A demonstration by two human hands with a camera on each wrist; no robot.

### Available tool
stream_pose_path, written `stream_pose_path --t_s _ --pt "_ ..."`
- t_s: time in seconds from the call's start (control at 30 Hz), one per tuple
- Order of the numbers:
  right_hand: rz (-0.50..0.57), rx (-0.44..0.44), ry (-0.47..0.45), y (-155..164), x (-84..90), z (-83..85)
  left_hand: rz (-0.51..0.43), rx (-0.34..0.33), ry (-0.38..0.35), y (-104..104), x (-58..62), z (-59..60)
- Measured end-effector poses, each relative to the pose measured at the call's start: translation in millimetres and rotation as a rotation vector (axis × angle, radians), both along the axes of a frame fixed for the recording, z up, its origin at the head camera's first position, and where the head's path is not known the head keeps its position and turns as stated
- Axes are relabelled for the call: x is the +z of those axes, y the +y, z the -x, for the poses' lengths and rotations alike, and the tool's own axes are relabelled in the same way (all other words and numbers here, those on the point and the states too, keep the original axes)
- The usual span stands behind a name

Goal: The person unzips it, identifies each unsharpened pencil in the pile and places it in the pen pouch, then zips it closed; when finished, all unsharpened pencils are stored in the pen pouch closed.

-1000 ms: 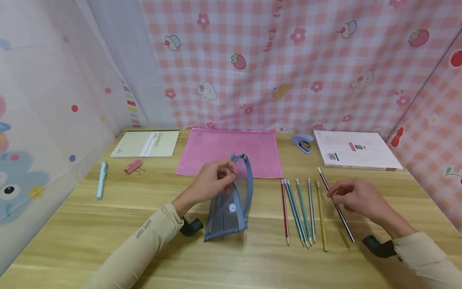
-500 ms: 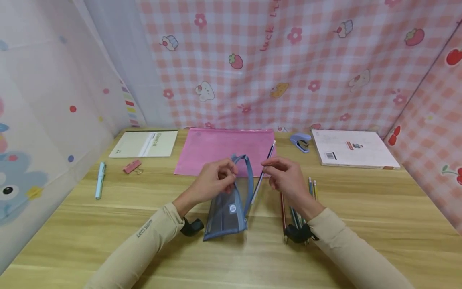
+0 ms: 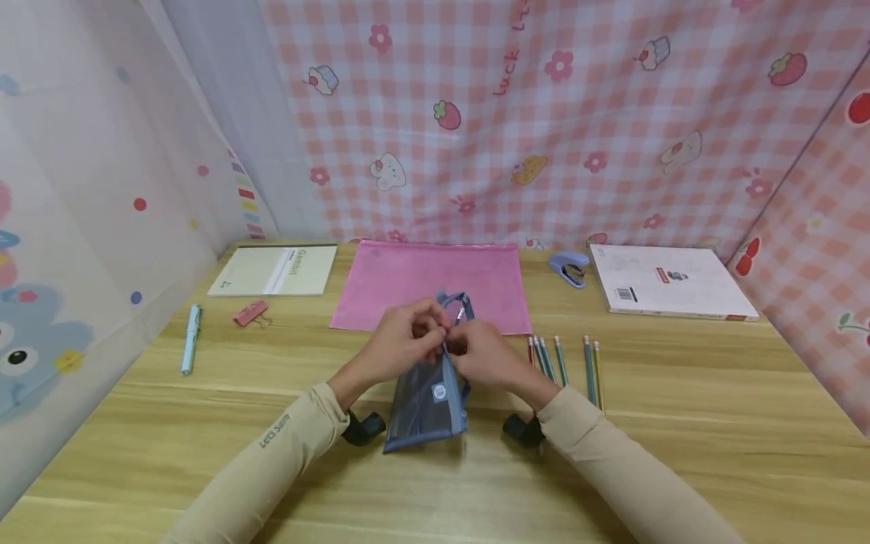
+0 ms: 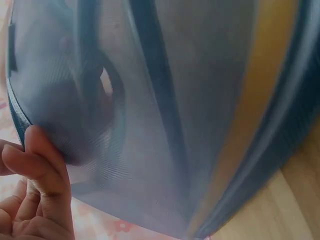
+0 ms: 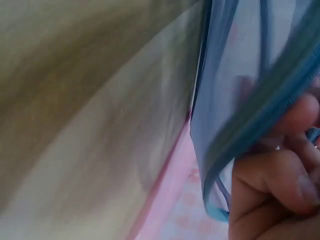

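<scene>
The person held a blue mesh pencil case point(image 3: 420, 412) at a tilt over the front part of the table point(image 3: 326, 491), in the middle of the head view. The fingers of the left hand point(image 3: 394, 347) were curled, with the thumb and a fingertip pinching the case's upper edge. The right hand point(image 3: 485, 357) was just beside it at the mouth of the case, its fingers bent and grasping a pencil point(image 3: 461, 313), of which only a whitish end showed above them. The right wrist view showed the zip edge bowed outward, with the fingers partly behind it. Whether the case's lower edge touched the table could not be told.

Near the right sleeve point(image 3: 625, 468), which covered their lower ends, lay a red pencil point(image 3: 532, 350), several green pencils point(image 3: 544, 359), a bluish pencil point(image 3: 589, 370) and a yellow pencil point(image 3: 598, 370).

Behind the case a pink folder point(image 3: 408, 283) lay flat. To its left were a pale green notebook point(image 3: 254, 272), a pink clip point(image 3: 250, 312) and a light blue pen point(image 3: 191, 340); to its right were a purple hole punch point(image 3: 567, 266) and a white book point(image 3: 693, 283). A pink checked curtain point(image 3: 476, 151) hung behind the table.
</scene>
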State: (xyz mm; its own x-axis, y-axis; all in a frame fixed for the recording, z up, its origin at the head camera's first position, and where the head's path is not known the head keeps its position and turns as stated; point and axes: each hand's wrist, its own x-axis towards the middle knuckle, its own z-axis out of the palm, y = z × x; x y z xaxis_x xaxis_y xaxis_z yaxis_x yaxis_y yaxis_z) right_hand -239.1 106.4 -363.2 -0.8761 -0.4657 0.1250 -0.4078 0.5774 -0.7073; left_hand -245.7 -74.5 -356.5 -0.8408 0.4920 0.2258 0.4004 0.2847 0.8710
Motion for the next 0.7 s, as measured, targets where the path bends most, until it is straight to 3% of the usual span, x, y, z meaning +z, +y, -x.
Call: stream_pose_path --t_s 0.13,0.27,0.4,0.5,0.7 --pt "-0.050 0.098 -0.041 5.5 4.5 0.3 0.007 -0.005 0.000 -2.1 0.2 -0.8" --pt "0.011 0.125 -0.081 19.2 12.2 -0.3 0.011 -0.010 0.008 -4.8 0.0 -1.6" --pt "0.031 0.098 -0.070 50.3 23.2 -2.1 0.007 -0.005 0.008 -6.1 -0.6 -1.9" --pt "-0.033 0.050 -0.046 84.3 27.6 -7.1 0.002 0.000 0.007 -7.2 -1.8 -1.6" --pt "-0.125 0.009 -0.035 146.5 16.9 -24.9 0.013 -0.003 0.001 -7.7 -3.1 1.0"
